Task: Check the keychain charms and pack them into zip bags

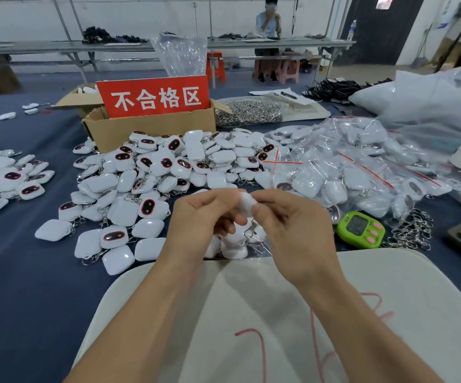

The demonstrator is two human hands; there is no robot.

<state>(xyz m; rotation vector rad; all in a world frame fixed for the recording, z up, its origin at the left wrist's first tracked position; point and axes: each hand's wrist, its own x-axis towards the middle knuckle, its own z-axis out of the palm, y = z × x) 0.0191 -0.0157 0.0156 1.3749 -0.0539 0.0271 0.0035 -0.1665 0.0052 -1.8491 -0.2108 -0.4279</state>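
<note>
Head view. The left hand (201, 217) and right hand (287, 228) meet above the near middle of the surface (30, 272). The fingers (218, 196) of both hands are curled and pinch one white keychain charm (247, 201) between them, with its metal clasp (251, 230) hanging below. Loose charms (152, 175) are heaped at mid-surface, and bagged charms (362, 167) lie toward the right edge. A cardboard box (152, 131) with a red sign (154, 98) stands behind the heap. A green timer (360, 229) lies just right of the right hand.
</note>
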